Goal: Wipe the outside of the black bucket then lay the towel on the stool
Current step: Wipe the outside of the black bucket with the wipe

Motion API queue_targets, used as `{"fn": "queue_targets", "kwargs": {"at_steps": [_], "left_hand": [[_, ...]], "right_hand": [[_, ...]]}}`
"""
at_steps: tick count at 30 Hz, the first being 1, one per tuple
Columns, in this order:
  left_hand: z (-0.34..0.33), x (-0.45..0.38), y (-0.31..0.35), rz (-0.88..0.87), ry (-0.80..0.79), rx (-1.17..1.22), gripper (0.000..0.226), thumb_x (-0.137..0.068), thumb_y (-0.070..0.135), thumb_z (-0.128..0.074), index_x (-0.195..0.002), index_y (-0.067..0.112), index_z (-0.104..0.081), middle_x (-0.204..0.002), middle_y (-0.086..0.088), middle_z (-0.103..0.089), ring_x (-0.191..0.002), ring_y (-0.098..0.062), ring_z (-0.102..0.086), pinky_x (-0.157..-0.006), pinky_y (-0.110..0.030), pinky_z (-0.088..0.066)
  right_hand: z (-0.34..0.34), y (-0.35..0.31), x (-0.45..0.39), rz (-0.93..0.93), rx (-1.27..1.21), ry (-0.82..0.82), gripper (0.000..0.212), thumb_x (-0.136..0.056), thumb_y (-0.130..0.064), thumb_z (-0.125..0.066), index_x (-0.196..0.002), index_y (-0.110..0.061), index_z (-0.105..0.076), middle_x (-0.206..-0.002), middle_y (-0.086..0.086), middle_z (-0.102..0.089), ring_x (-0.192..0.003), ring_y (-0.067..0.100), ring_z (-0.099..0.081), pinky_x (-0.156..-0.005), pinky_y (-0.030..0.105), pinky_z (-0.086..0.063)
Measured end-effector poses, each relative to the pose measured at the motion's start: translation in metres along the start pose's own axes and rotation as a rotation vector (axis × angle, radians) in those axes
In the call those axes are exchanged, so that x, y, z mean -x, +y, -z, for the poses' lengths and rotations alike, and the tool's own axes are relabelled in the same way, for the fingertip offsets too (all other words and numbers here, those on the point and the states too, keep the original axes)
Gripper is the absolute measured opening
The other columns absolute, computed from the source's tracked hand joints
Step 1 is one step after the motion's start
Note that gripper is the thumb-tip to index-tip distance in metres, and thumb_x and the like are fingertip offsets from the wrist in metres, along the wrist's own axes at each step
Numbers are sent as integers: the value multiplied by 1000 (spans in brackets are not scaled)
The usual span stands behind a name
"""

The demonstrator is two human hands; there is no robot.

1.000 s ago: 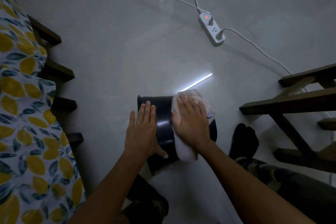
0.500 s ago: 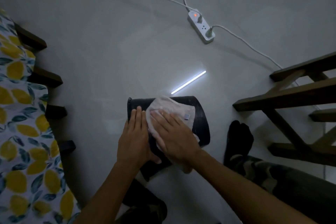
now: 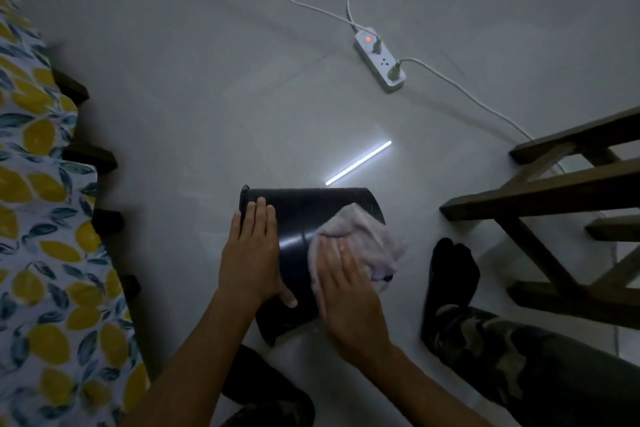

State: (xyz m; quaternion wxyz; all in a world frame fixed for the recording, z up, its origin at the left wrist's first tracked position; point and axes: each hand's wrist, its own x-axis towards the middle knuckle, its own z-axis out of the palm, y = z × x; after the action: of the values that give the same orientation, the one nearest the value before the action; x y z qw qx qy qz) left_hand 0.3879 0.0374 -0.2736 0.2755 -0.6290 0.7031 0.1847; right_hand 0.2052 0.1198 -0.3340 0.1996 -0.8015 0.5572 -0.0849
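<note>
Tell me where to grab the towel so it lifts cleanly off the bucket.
Pinch the bunched fold of the towel that sticks out past the right hand's fingertips, coming from above on the right. That part stands proud of the curved wall of the bucket, which lies on its side, while the left hand steadies the bucket.

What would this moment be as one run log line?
step: wiping | left hand: flat on black bucket | right hand: pressing towel on bucket | stool: bare
</note>
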Motion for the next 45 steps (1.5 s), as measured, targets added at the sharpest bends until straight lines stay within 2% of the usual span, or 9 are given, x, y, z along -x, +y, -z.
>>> {"fn": "queue_targets", "kwargs": {"at_steps": [5,11,20,26,32,34,36,38,45], "left_hand": [[-11,12,3,7,11,37,169,-46,88,-75,-157,3,20,-166,-21,24,-156,-34,18,-126,-49,10],[-12,24,13,63,25,85,169,-46,84,-79,-158,6,22,-166,-17,28,-155,-33,21,-124,-55,9],[-73,105,73,118,216,336,151,-37,75,-89,-156,2,-29,-164,-25,-23,-146,-43,-32,-111,-62,-27],[-52,117,80,231,363,410,119,-65,81,-71,-152,7,-38,-161,-22,-30,-144,-41,-34,-111,-60,-32],[-23,62,37,376,153,1011,128,-65,60,-88,-161,23,-13,-157,-13,-42,-140,-35,-45,-112,-48,-42],[-18,54,37,354,206,1081,126,-66,47,-93,-162,22,-15,-157,-11,-41,-141,-32,-45,-110,-44,-42],[-12,53,39,331,297,1095,124,-68,44,-93,-162,26,-14,-156,-8,-41,-140,-30,-45,-112,-44,-43],[-6,54,39,312,379,1130,123,-70,40,-93,-162,28,-13,-157,-5,-40,-141,-27,-44,-114,-47,-43],[-20,69,38,341,391,1084,111,-84,28,-82,-161,33,-3,-157,-7,-45,-137,-26,-51,-110,-52,-48]], "right_hand": [[5,-12,-72,69,-55,-144,67,-106,-43,-34,-163,-13,-19,-171,10,-20,-158,26,-18,-126,52,-20],[32,36,-125,-318,-161,-78,54,-103,-49,-32,-141,-16,-52,-142,7,-59,-131,23,-54,-116,44,-37],[46,46,-12,-683,-419,-39,61,-102,-55,-29,-159,-33,-25,-151,1,-47,-131,21,-54,-98,33,-43],[38,42,49,-731,-505,-44,91,-89,-75,-14,-162,-21,-22,-163,2,-36,-146,16,-41,-121,39,-35],[45,47,51,-869,-673,-72,28,-109,-29,-43,-136,-35,-41,-123,-2,-57,-110,2,-57,-77,-10,-31],[50,45,46,-802,-628,-13,29,-110,-35,-39,-139,-34,-42,-131,-5,-55,-127,8,-55,-95,-6,-31],[49,44,40,-697,-546,53,59,-106,-50,-29,-156,-18,-39,-155,1,-46,-145,17,-43,-119,23,-33],[49,41,26,-708,-589,128,56,-109,-46,-33,-157,-18,-37,-161,3,-42,-148,18,-41,-122,37,-35],[51,38,-4,-790,-704,168,47,-111,-32,-37,-157,-25,-38,-157,1,-48,-142,20,-47,-112,23,-35]]}}
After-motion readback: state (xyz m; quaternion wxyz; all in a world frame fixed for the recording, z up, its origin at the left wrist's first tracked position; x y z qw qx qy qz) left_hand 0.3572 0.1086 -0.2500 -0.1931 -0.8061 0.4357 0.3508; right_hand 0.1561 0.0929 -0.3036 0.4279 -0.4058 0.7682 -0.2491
